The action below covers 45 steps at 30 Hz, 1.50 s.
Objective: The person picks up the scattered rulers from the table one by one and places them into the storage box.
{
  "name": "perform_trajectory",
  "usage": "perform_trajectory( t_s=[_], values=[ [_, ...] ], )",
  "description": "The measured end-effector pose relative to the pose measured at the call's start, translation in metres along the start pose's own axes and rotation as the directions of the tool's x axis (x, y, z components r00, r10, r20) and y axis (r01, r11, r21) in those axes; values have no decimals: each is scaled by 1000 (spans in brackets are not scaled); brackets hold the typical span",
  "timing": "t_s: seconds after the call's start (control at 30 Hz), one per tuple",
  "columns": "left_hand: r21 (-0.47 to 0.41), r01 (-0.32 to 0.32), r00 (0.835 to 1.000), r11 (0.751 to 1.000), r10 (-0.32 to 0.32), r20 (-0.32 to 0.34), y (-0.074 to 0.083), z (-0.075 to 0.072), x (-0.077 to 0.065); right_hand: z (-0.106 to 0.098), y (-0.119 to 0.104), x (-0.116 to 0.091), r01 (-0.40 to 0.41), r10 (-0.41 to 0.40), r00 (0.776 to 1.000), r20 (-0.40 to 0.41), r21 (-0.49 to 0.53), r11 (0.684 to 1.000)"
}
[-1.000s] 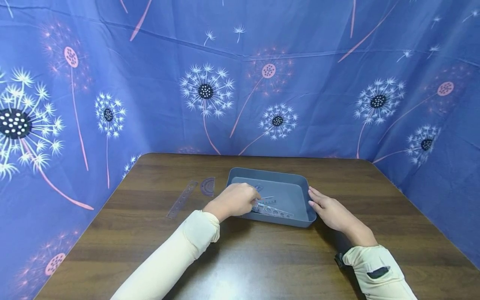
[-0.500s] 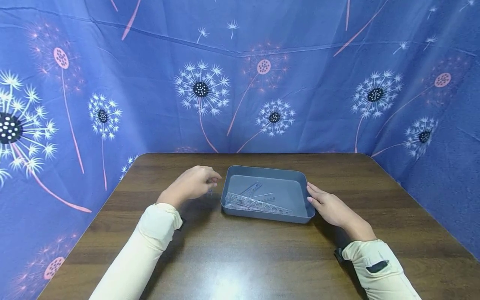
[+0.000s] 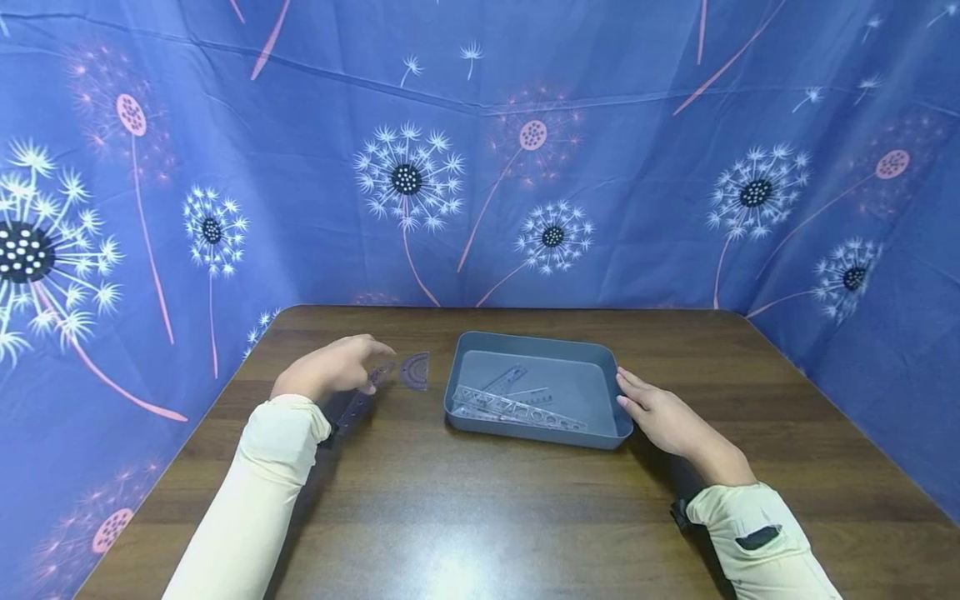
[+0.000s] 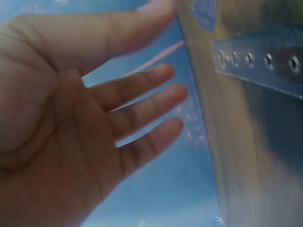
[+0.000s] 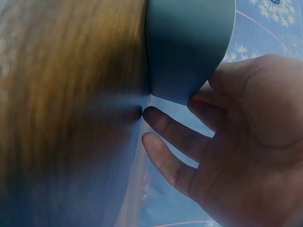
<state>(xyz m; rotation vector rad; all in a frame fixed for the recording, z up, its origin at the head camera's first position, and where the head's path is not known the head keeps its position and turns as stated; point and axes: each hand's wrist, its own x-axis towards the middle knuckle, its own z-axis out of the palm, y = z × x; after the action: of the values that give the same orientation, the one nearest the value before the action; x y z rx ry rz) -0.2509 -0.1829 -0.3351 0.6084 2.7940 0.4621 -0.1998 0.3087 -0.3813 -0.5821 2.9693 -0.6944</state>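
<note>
My left hand [image 3: 330, 367] hovers over the left part of the table, thumb and fingers spread, holding nothing. Below it lies a clear ruler with holes [image 3: 356, 410], partly covered by the hand in the head view; the left wrist view shows the ruler [image 4: 258, 59] apart from the fingers. A small clear protractor [image 3: 415, 371] lies just right of that hand. My right hand [image 3: 663, 421] touches the right side of a grey rectangular tray [image 3: 581, 383] with extended fingers. Inside the tray, clear rulers [image 3: 517, 408] overlap toward its near left side.
The brown wooden table [image 3: 480, 508] runs back to a blue dandelion-print cloth [image 3: 465, 208] hanging behind and at both sides. Bare tabletop lies in front of the tray, where light reflects.
My left hand has left the tray, where it was among the rulers, and moved left past the protractor to above the table ruler. The right hand has stayed at the tray's side.
</note>
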Motion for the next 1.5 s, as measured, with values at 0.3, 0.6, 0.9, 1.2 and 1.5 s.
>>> perform_trajectory(
  t_s=[0.3,0.6,0.9,1.2,1.5],
  values=[
    [10,206,965,979,-205,165,-8,9,-1,-1,0,-1,-12,11,1000,6,18,1000],
    [-111,365,913,924,-332,235,8,18,-5,0,1,1,-9,9,1000,7,14,1000],
    [-190,363,915,912,-310,260,16,18,-6,-2,1,2,-6,6,1000,1,2,1000],
    [-138,252,937,958,-205,283,12,15,-2,-3,0,1,3,-3,1000,-5,-4,1000],
    [50,121,987,991,-125,100,4,22,12,-2,2,2,3,-3,1000,-2,-7,1000]
  ],
)
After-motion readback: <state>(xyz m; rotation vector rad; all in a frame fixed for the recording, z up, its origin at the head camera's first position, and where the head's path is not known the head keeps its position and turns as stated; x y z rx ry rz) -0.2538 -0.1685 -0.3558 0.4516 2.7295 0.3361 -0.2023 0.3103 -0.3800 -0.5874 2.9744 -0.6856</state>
